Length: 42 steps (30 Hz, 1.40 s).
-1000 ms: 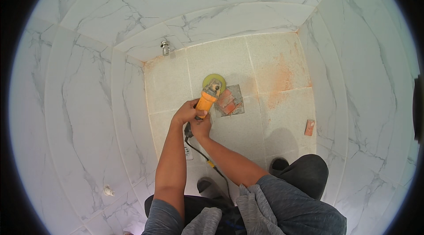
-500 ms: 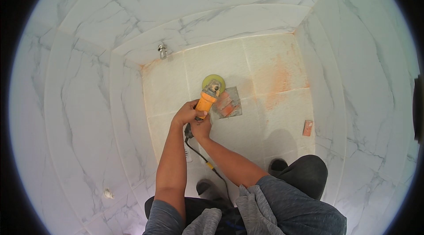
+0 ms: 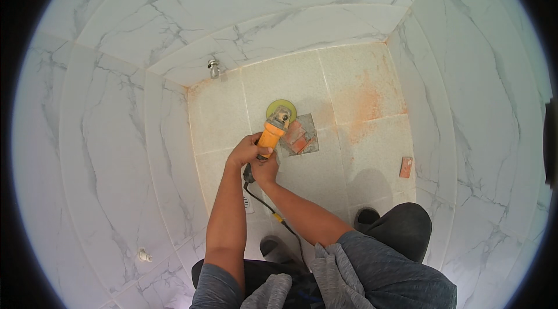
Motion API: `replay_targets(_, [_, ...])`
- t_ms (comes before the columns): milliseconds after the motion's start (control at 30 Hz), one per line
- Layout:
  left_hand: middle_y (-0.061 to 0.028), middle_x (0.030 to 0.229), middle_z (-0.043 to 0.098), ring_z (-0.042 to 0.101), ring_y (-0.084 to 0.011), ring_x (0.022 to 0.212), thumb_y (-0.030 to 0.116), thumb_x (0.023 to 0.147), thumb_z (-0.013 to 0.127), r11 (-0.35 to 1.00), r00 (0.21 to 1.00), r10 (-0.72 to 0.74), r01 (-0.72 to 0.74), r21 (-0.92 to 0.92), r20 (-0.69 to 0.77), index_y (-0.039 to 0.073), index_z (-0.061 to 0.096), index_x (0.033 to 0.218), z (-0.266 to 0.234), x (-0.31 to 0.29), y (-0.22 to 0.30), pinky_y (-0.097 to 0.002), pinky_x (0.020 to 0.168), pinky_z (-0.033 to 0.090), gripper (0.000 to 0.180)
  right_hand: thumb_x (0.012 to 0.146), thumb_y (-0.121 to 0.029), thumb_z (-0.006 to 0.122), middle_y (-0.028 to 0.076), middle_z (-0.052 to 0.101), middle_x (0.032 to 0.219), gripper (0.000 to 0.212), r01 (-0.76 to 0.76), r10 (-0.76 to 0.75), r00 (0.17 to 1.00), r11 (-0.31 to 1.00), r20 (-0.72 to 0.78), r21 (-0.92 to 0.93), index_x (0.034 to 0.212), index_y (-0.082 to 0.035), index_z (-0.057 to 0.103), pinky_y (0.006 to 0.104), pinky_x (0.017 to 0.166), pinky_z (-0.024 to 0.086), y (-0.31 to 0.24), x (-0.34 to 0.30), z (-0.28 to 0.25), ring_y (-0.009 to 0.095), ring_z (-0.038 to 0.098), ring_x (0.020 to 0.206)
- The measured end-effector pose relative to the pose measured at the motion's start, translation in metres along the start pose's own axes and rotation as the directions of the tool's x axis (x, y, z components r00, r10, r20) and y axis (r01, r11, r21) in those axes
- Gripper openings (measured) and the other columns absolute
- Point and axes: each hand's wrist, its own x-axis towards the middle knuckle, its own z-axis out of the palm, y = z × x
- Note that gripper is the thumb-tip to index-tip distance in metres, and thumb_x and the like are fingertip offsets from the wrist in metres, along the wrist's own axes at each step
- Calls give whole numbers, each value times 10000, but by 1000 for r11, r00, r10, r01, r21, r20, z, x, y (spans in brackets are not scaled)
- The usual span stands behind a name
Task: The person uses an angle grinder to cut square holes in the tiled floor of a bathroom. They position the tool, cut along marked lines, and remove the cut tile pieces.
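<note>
Both my hands are closed round the body of a yellow angle grinder (image 3: 271, 135) with a grey gear head. My left hand (image 3: 246, 150) grips it from the left, and my right hand (image 3: 265, 168) wraps it lower down near the dark rear end. A yellow-green disc (image 3: 281, 104) sits at the grinder's far end, over the floor tiles; whether it touches them I cannot tell. Just right of the head is a square grey opening or plate (image 3: 313, 129) in the floor, with reddish broken tile pieces (image 3: 299, 137) on it.
A black cord (image 3: 293, 232) runs from the grinder back between my feet. One reddish block (image 3: 406, 167) lies by the right wall. Orange dust (image 3: 368, 103) stains the floor. A metal valve (image 3: 214, 68) juts from the far wall, and a white fitting (image 3: 144, 255) from the left wall.
</note>
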Motion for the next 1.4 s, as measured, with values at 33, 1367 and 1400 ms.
replay_targets(33, [-121,1190,681,655,-229,1044,154,781,841,1000,1000,8,-8,-5,2,-11,571,1388,0,1,-1,-344,892,558,685,803,-211,801,186,711,964,560,39,-39,999,999,-6,5,1208,16,488,375,782,555,0,0,0,306,725,876])
replay_targets(1367, [-147,1224,632,618,-296,1089,362,984,645,722,929,-329,133,-679,-168,24,575,1307,42,33,-16,-448,921,530,473,699,-262,823,179,725,959,494,335,-359,933,868,1,-367,1054,32,644,408,803,551,-88,40,-108,305,713,880])
replay_targets(1400, [-144,1213,637,623,-294,1077,357,978,649,722,940,-223,-17,-692,-257,28,590,1299,52,63,-5,-445,907,534,464,693,-277,826,175,729,944,497,352,-413,910,812,-31,-465,1039,34,651,400,791,555,-103,57,-120,297,715,858])
